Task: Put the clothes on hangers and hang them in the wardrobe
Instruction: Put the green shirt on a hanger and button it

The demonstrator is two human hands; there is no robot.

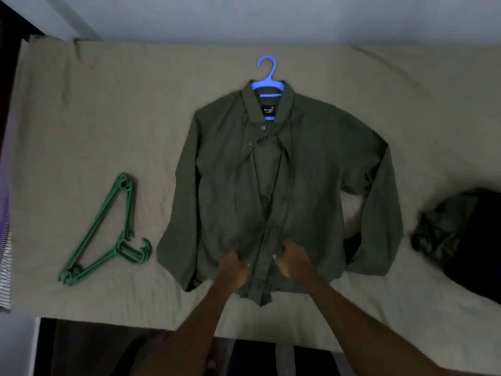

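1. Head view: the green shirt (282,185) lies mid-bed on a blue hanger (267,77).
2. Our left hand (233,267) and right hand (291,259) pinch its near placket edges.
3. We should align the edges squarely before buttoning.

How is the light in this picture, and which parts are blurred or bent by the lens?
Head view: dim, flat light with a bluish cast, no glare; both hands on the green shirt are smeared by motion; the dark clothes pile at the right edge is soft; the bed sheet edges bow from the wide-angle lens.
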